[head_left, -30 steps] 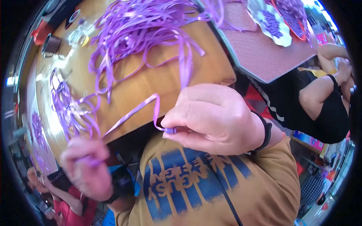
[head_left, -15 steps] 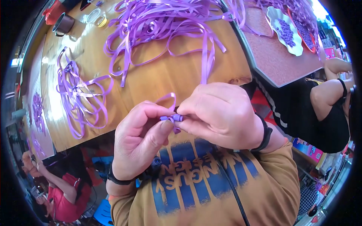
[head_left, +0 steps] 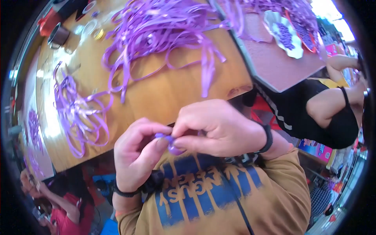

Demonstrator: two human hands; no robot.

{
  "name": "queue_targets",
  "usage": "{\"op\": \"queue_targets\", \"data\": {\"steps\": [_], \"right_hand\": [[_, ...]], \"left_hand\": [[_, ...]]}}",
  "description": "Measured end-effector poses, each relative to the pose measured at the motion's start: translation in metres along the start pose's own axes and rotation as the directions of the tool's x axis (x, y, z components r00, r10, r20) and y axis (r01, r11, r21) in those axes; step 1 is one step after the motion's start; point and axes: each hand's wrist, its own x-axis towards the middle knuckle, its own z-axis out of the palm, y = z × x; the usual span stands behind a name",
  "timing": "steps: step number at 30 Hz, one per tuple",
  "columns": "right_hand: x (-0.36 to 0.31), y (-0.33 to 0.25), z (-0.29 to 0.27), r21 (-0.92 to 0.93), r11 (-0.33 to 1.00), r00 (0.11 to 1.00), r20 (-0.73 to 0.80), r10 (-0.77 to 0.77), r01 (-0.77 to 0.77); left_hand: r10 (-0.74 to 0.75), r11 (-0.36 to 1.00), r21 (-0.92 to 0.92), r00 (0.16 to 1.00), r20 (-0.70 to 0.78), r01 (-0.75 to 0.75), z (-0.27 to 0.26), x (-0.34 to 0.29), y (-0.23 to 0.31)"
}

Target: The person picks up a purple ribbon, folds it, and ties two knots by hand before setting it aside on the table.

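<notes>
Just past the table's front edge, in front of my chest, my left hand [head_left: 137,152] and my right hand [head_left: 215,127] meet fingertip to fingertip. Both pinch a purple ribbon [head_left: 176,150], which curls in a small loop under the right fingers. A small purple plastic-looking piece [head_left: 168,138] shows between the left thumb and the right fingertips; blur and the fingers hide its exact shape. Beyond the hands, a large tangled pile of purple ribbons [head_left: 156,35] lies on the wooden table [head_left: 149,98]. A smaller ribbon bundle [head_left: 80,113] is at the left.
At the right, a pink-topped table [head_left: 282,70] bears a white scalloped dish [head_left: 295,52] of small purple pieces, beside a red-edged tray [head_left: 309,43]. A dark mug [head_left: 58,36] stands far left. One person sits at right [head_left: 325,109], another at lower left [head_left: 62,215].
Both hands have come lower and slightly left, toward my chest, with the ribbon and small piece. The ribbon loop that stood above the fingers now shows below them. The view has shifted a little.
</notes>
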Motion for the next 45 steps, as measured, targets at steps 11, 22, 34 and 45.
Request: {"op": "queue_targets", "data": {"steps": [11,22,34,45], "right_hand": [[0.001,0.007,0.010,-0.224,0.944,0.935,-0.206,-0.290,0.244],[-0.008,0.015,-0.003,0.292,0.953,0.997,0.016,0.082,-0.083],[-0.010,0.000,-0.014,-0.062,0.995,0.988,-0.132,-0.082,0.075],[-0.044,-0.007,-0.089,0.562,0.660,0.744,-0.668,0.006,0.499]], "left_hand": [[0.274,0.913,0.354,0.947,-0.165,-0.203,0.011,-0.001,-0.012],[0.535,0.675,0.607,0.845,-0.013,-0.419,0.024,0.006,-0.012],[0.355,0.842,0.450,0.933,-0.049,-0.297,0.008,-0.003,-0.014],[0.353,0.632,-0.483,0.780,-0.517,-0.606,-0.091,-0.039,-0.009]]}}
